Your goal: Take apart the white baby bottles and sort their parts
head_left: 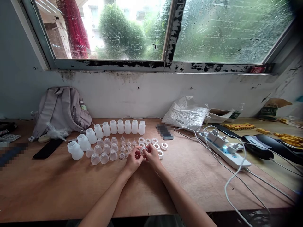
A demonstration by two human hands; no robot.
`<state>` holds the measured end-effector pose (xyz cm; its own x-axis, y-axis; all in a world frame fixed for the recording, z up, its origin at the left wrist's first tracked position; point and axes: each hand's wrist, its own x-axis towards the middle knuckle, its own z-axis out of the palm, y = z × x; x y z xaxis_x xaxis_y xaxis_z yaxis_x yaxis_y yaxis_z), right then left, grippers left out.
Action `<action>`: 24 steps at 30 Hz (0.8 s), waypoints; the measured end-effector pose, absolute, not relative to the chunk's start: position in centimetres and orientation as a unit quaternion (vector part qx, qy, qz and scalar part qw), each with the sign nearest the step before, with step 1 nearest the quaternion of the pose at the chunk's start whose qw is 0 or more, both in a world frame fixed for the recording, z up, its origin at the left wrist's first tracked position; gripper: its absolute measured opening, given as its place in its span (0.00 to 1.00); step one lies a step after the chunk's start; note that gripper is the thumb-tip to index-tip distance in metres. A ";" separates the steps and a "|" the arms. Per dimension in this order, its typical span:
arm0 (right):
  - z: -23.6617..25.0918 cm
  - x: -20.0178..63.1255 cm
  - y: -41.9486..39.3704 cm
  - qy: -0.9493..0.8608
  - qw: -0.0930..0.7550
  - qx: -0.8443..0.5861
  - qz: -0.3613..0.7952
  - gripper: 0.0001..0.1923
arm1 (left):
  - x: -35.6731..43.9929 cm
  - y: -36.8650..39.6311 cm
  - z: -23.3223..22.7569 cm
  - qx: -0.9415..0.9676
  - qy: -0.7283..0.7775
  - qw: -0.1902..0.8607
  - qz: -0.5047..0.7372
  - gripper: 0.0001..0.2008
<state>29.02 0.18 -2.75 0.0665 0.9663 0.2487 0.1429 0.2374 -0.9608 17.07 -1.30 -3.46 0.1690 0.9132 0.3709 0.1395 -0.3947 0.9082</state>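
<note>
While both forearms reached forward over a wooden table [71, 189], the left hand [133, 160] and the right hand [151, 155] met at its middle, fingers of both curled shut around one small translucent plastic piece [143, 149] pinched between them. That piece sat at the fingertips, just in front of a cluster of white rings [155, 143] lying flat on the table.

Left of the hands, beside the rings, stood a group of small clear cups [104, 153] mouth down, and a few tiny clear funnels [125, 145] between cups and rings. Behind all of these, a curved row of white bottle-shaped bodies [113, 127] ran from the left toward the wall. A grey backpack [62, 108] leaned against the wall at the far left of that row, with a black phone [47, 148] lying near it. To the right of the rings lay a white power strip [227, 153] with trailing cables, and a white plastic bag [186, 113] against the wall behind it.

The parts looked light and closely packed, so a slip of the pinched piece could likely knock the nearest rings or cups out of place. A wrist swinging right might also catch the loose cable near the table edge.
</note>
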 end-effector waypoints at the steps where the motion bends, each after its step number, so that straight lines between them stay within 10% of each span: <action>1: -2.7 29.0 0.2 -0.572 0.543 -0.488 0.374 0.08 | 17.1 -1.3 -3.4 0.663 0.396 0.382 0.508 0.15; 24: -3.1 29.3 0.2 -0.569 0.531 -0.501 0.378 0.08 | 16.2 -1.5 -3.4 0.703 0.390 0.351 0.480 0.14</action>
